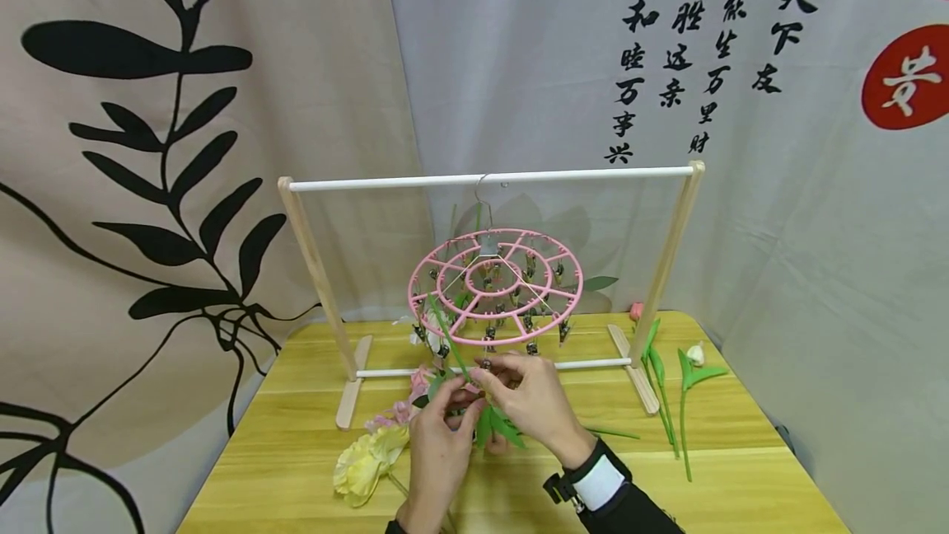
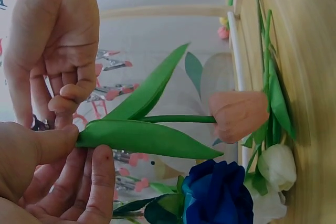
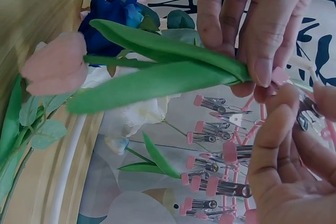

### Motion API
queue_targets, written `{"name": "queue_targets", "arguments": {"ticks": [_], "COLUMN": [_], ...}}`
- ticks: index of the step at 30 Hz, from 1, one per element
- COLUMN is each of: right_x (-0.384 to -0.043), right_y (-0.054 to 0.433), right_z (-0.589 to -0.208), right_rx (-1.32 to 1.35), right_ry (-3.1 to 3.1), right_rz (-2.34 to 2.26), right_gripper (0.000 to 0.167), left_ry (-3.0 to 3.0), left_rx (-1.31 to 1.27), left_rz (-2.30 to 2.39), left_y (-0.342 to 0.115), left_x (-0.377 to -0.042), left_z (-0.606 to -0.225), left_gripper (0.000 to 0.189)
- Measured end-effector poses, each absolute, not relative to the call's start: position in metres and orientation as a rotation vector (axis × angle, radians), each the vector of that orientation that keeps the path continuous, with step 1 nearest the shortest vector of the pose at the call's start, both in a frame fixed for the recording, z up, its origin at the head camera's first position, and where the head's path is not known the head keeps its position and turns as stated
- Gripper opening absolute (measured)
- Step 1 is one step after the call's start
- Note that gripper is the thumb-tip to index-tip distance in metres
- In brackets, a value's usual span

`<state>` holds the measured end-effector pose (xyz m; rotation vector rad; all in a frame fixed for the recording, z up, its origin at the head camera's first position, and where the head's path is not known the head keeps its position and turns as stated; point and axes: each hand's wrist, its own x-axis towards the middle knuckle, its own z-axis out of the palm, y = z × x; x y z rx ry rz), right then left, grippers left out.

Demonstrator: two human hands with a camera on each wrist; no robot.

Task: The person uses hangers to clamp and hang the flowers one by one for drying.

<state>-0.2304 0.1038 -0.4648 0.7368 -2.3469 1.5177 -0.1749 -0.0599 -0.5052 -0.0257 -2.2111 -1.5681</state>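
In the head view, a pink round clip hanger [image 1: 457, 334] hangs from a white bar. My left hand [image 1: 439, 439] pinches the stem end of a pale pink artificial tulip [image 2: 239, 115], near the base of its green leaves [image 3: 173, 80]. The bloom points down toward the table. Close beside it, my right hand [image 1: 539, 402] grips a metal clip [image 3: 306, 111] with a pink tip, right at the stem end. Whether the clip has closed on the stem is hidden by the fingers. A blue rose [image 2: 215, 195] hangs nearby.
A wooden-legged stand [image 1: 676, 250] carries the hanger. Several other clips [image 3: 231, 188] dangle around its rings. A yellow flower [image 1: 368, 466] lies left on the wooden table [image 1: 282, 476]; a white tulip [image 1: 695, 354] and green stems lie right. Printed cloth hangs behind.
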Motion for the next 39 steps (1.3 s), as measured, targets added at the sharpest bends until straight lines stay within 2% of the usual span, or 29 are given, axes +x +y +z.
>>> {"name": "queue_targets", "arguments": {"ticks": [8, 17, 25, 32, 39], "right_x": [-0.223, -0.213, -0.210, -0.207, -0.204], "right_y": [0.110, 0.125, 0.144, 0.154, 0.158], "right_z": [-0.469, -0.477, -0.496, -0.512, -0.529], "right_rx": [0.772, 0.854, 0.852, 0.847, 0.893], "right_ry": [-2.370, -2.397, -2.460, -2.569, -2.653], "right_rz": [1.556, 1.527, 1.480, 1.477, 1.491], "right_gripper": [0.039, 0.026, 0.014, 0.015, 0.017], "left_ry": [-2.197, -2.213, -2.199, -2.149, -2.073], "left_rx": [-0.019, 0.054, 0.147, 0.189, 0.199], "left_rz": [-1.552, -1.483, -1.385, -1.365, -1.325], "left_y": [-0.067, -0.082, -0.098, -0.113, -0.126], "left_x": [-0.175, -0.180, -0.187, -0.193, -0.197], "left_z": [-0.505, -0.502, -0.499, -0.496, -0.491], "left_gripper": [0.029, 0.022, 0.029, 0.037, 0.032]}}
